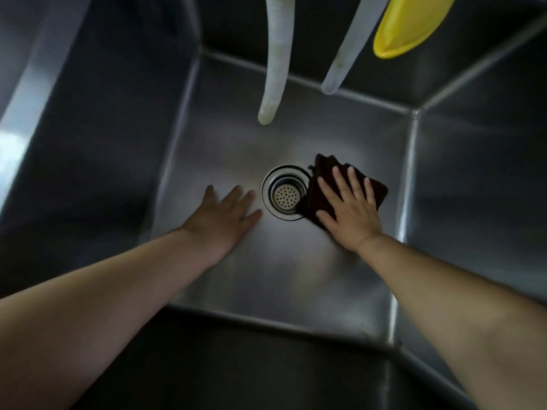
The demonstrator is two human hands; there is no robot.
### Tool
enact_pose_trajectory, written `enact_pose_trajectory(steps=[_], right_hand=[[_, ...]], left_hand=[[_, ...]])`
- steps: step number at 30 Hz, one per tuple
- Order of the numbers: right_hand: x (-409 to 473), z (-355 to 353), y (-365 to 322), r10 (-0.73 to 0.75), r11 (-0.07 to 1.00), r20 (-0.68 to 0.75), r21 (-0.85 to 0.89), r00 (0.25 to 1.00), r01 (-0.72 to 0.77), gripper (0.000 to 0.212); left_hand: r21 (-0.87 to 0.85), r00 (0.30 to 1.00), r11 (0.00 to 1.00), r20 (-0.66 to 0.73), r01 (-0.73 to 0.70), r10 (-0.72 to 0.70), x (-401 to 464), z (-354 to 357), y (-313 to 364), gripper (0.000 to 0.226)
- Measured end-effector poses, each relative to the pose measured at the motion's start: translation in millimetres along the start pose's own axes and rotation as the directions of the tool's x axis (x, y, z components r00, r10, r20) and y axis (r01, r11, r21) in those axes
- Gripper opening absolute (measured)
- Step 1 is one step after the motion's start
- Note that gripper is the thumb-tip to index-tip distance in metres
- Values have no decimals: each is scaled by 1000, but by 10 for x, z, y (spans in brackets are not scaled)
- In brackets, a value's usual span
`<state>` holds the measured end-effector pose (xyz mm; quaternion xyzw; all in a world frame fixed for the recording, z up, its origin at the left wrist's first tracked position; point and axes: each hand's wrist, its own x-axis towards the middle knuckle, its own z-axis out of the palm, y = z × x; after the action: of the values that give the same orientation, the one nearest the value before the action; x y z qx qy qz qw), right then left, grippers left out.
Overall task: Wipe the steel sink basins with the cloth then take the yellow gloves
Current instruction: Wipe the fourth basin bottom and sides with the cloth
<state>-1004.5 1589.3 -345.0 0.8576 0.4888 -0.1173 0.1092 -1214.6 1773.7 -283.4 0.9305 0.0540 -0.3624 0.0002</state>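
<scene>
I look down into a deep steel sink basin (pixel 296 276) with a round drain strainer (pixel 285 194) in the middle of its floor. A dark brown cloth (pixel 321 176) lies flat on the floor just right of the drain. My right hand (pixel 349 208) presses on the cloth with fingers spread and straight. My left hand (pixel 225 217) rests flat on the bare basin floor left of the drain, holding nothing. No yellow gloves can be made out for certain.
Two pale hoses (pixel 276 60) (pixel 352 45) hang down into the basin from the top edge. A yellow plastic object (pixel 411 22) shows at the top right, cut off by the frame. Steel walls rise on all four sides.
</scene>
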Motion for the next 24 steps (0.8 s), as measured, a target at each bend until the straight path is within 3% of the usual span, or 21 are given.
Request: enact_pose_trajectory(steps=[3, 6, 13, 24], right_hand=[[95, -13, -152, 145, 984, -36, 108, 989, -141, 66], [96, -11, -373, 189, 973, -99, 154, 977, -173, 64], [46, -20, -696, -113, 979, -155, 152, 981, 136, 53], [203, -129, -876, -124, 971, -30, 200, 992, 127, 54]], left_hand=[[-31, 999, 999, 0, 38, -38, 160, -62, 11, 109], [-57, 999, 997, 6, 47, -47, 299, -90, 2, 125], [-74, 993, 993, 91, 87, -80, 474, -167, 64, 135], [-84, 994, 993, 84, 79, -72, 504, -151, 33, 135]])
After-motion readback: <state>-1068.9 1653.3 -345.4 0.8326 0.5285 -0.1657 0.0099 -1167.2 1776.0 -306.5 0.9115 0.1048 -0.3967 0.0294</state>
